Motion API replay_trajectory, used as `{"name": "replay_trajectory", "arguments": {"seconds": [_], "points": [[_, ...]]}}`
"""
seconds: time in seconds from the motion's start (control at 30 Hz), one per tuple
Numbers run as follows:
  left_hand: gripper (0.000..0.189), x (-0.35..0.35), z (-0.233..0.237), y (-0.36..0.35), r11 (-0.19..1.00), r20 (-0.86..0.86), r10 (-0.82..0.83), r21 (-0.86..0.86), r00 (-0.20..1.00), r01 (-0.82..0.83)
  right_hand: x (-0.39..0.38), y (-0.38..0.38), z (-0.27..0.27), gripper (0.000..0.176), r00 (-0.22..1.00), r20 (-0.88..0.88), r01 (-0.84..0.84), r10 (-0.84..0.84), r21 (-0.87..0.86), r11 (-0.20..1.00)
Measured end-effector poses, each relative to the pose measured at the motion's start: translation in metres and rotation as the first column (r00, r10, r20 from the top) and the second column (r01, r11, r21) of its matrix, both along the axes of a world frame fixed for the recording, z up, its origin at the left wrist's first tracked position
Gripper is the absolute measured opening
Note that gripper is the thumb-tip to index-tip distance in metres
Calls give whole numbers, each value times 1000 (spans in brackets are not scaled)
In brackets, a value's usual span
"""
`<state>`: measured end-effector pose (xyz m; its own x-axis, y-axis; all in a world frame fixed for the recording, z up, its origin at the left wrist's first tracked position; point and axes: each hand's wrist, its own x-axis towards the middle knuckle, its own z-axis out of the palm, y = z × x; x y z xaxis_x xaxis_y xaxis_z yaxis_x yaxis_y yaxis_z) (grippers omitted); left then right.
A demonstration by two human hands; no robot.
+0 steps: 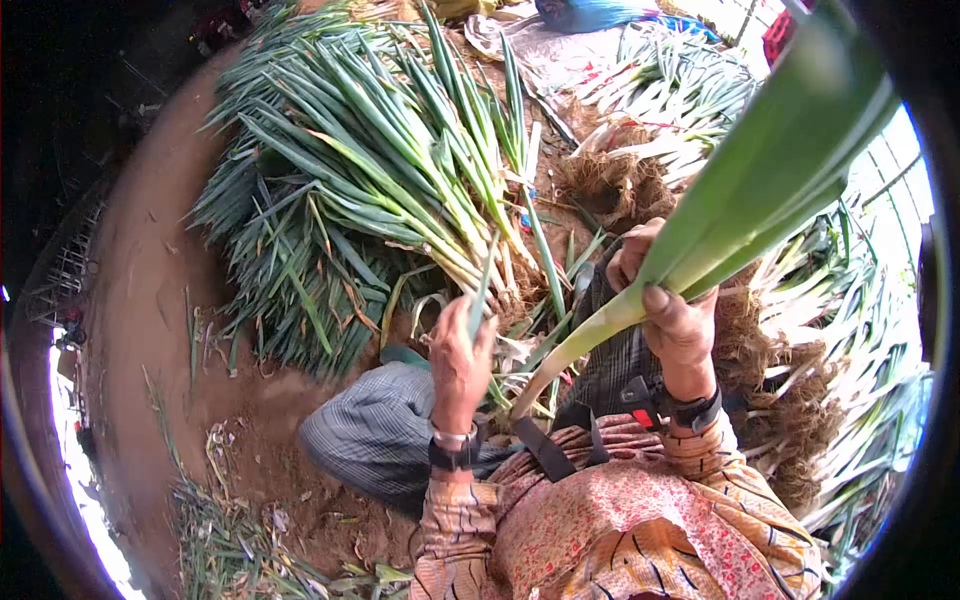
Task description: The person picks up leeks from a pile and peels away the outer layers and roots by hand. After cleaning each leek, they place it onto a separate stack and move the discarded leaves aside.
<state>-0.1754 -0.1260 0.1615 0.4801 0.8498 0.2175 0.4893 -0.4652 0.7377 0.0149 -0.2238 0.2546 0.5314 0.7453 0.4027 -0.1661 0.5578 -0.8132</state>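
Observation:
My right hand (pixel 683 335) is closed round the pale stem of a large green onion (pixel 610 318). The stalk slants up to the right, its broad green leaves close to the camera and its white end down by my lap. To the left, my left hand (pixel 462 352) is raised with its fingers bent together round a narrow strip of green leaf (pixel 482 285), apart from the stalk. Just beyond that hand lies a big heap of green onions (pixel 370 150), their pale stems and roots pointing toward me.
More green onions with brown, tangled roots (pixel 790 370) are piled along my right side. Another rooted pile (pixel 660 110) lies farther back, near a blue bundle (pixel 590 12). Leaf trimmings (pixel 240 545) are scattered on the brown dirt ground (pixel 150 270) at the left.

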Motion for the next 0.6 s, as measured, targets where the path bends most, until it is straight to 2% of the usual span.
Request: {"name": "replay_trajectory", "arguments": {"seconds": [0.03,0.07,0.1,0.13,0.17,0.23,0.27,0.37,0.5,0.53,0.6], "points": [[40,12,22,-8,982,234,-65,-157,970,104,-5,2,-1,42,999,5,46,-45,-54,997],[40,21,39,-17,956,375,-269,-11,887,295,-10,4,-2,43,996,16,88,-87,-100,991],[35,28,72,-31,942,308,-316,-7,897,335,-13,6,-1,44,991,29,134,-131,-138,981],[35,36,88,-44,957,310,-288,47,906,288,-13,5,-1,44,989,44,146,-141,-179,973],[37,41,94,-51,965,313,-263,96,913,245,-14,5,0,43,993,-13,114,-118,-163,980],[33,44,87,-54,978,341,-210,90,916,191,-17,4,0,41,989,-123,64,-81,-133,989],[31,45,84,-56,983,356,-183,85,916,163,-20,5,1,37,989,-118,74,-90,-137,988],[30,46,84,-61,990,313,-139,57,940,128,-24,7,1,34,974,-227,7,-23,-72,997],[26,48,81,-56,974,258,-225,96,940,206,-26,6,4,29,960,-280,-4,-22,-91,996],[25,45,80,-56,967,281,-249,27,927,252,-24,5,0,27,962,-274,-7,-13,-70,998],[25,45,79,-57,929,213,-351,200,912,311,-22,7,-3,26,955,-294,25,-35,-38,999]]}}
